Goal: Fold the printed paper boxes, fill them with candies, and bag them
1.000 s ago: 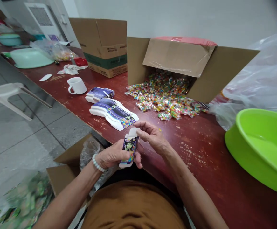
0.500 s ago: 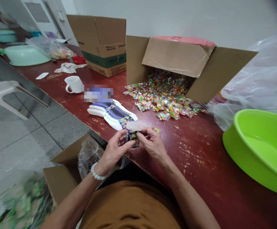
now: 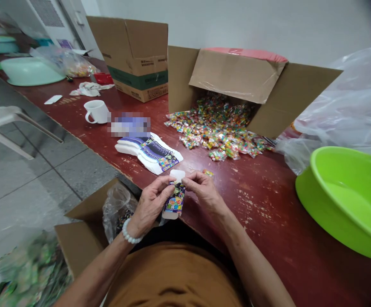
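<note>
A small printed candy box point(image 3: 176, 198), purple and black with colourful pictures, is held upright at the table's near edge. Its white top flap stands up and a white flap shows at its lower end. My left hand point(image 3: 155, 200), with a bead bracelet at the wrist, pinches the box's upper left side. Thumb and fingers of my right hand point(image 3: 206, 194) grip its upper right edge near the flap. Just beyond lies a fanned stack of flat printed cartons point(image 3: 155, 153). One small candy packet point(image 3: 208, 172) rests on the table behind my right hand.
Wrapped candies point(image 3: 217, 132) spill from a tipped cardboard box point(image 3: 300, 94). A green basin point(image 3: 338, 213) stands at right, a white mug point(image 3: 96, 112) at left, another carton point(image 3: 134, 59) behind. Below the table edge is an open box point(image 3: 79, 243) with a plastic bag.
The candy box went from my left hand's hold into both hands' grip, tipped away, then came back upright. My right hand moved slightly down beside it. The view shifted a little.
</note>
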Demonstrator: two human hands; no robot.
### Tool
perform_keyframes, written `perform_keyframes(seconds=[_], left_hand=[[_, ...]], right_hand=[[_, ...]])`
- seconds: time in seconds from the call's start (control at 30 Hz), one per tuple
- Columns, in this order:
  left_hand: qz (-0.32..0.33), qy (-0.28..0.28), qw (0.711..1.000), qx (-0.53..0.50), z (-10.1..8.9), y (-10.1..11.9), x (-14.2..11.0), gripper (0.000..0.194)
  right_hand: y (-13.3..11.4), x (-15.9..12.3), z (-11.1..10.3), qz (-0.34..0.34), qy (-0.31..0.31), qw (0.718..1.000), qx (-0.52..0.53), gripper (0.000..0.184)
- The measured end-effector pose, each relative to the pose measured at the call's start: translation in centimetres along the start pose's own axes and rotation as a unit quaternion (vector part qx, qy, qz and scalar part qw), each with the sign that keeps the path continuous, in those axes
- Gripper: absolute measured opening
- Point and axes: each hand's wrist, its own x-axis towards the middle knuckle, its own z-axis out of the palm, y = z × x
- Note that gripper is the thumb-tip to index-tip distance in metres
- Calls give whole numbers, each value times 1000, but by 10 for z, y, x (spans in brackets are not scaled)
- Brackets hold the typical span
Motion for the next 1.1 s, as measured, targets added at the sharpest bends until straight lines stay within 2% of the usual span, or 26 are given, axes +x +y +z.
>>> perform_keyframes(seconds=[0.1, 0.17, 0.27, 0.33, 0.4, 0.47, 0.53, 0.6, 0.67, 0.77, 0.83, 0.93, 1.1], left_hand=[[19, 10, 999, 36, -1, 1, 3, 22], [28, 8, 998, 59, -1, 1, 3, 20], [41, 15, 998, 51, 2, 0, 2, 17], [33, 40, 999, -4, 5, -1, 0, 24], [-14, 51, 996, -76, 8, -2, -1, 38], [-94, 6, 986, -136, 10, -3, -2, 44], [-179, -64, 967, -171, 11, -4, -2, 47], [-233, -99, 947, -197, 12, -6, -2, 55], [-245, -86, 943, -208, 13, -8, -2, 59], [-224, -63, 954, -190, 16, -9, -1, 62], [-206, -69, 960, -174, 18, -9, 0, 67], [-182, -101, 962, -175, 18, -9, 3, 75], [-172, -125, 961, -176, 17, -10, 6, 80]], right_hand=[[-4, 4, -6, 62, -27, 997, 48, 35], [-7, 4, -8, 63, -54, 996, 45, 42], [-6, 1, -9, 13, -97, 995, -15, 27], [-2, -1, -9, -51, -82, 992, -77, 21], [2, -3, -8, -116, -43, 983, -137, 17], [3, -6, -6, -166, -12, 967, -191, 13], [1, -10, -4, -196, -18, 951, -238, 11], [-2, -13, -2, -202, -54, 942, -264, 12], [-5, -14, 0, -165, -81, 952, -244, 16], [-7, -11, 1, -38, -104, 984, -138, 19], [-8, -8, 2, 29, -126, 987, -95, 22], [-12, -4, 2, 65, -126, 988, -67, 26], [-17, -1, 6, 96, -69, 993, 9, 23]])
